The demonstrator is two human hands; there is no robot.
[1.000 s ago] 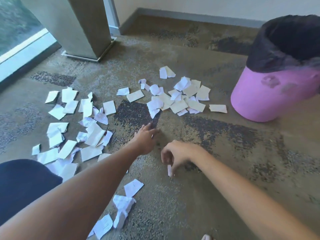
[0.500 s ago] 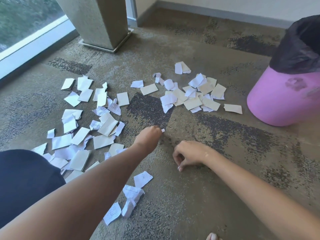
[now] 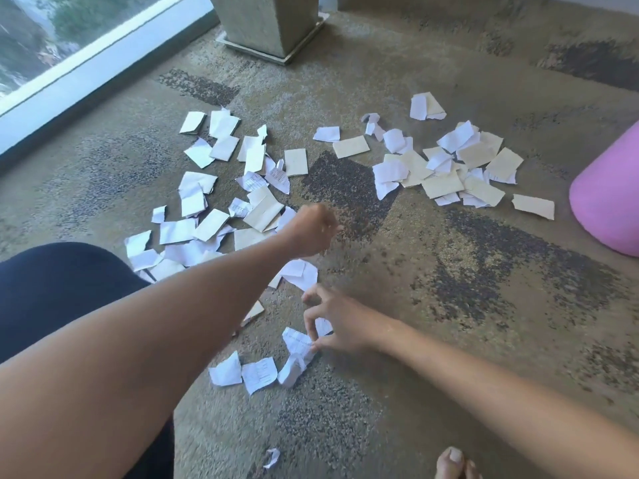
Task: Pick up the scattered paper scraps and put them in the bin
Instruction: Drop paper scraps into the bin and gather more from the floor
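Note:
Torn white and cream paper scraps lie on the carpet in a left heap [image 3: 221,202], a right heap [image 3: 446,171] and a few near pieces [image 3: 259,373]. The pink bin [image 3: 605,202] shows only its lower wall at the right edge. My left hand [image 3: 313,229] hovers over the carpet between the heaps, curled into a fist; what it holds is hidden. My right hand [image 3: 332,323] is low over the near pieces. It keeps a small white scrap [image 3: 323,327] in its curled fingers and pinches the edge of a printed scrap [image 3: 297,340].
A concrete pillar base [image 3: 273,25] stands at the back, with a window sill [image 3: 86,74] along the left. My dark-clad knee [image 3: 52,305] fills the lower left and a bare toe [image 3: 453,461] shows at the bottom. One tiny scrap [image 3: 272,457] lies alone near it.
My left hand closed from open fingers into a fist after pinching a tiny scrap off the carpet. My right hand moved toward me to the near pieces. The view swung left, away from the bin.

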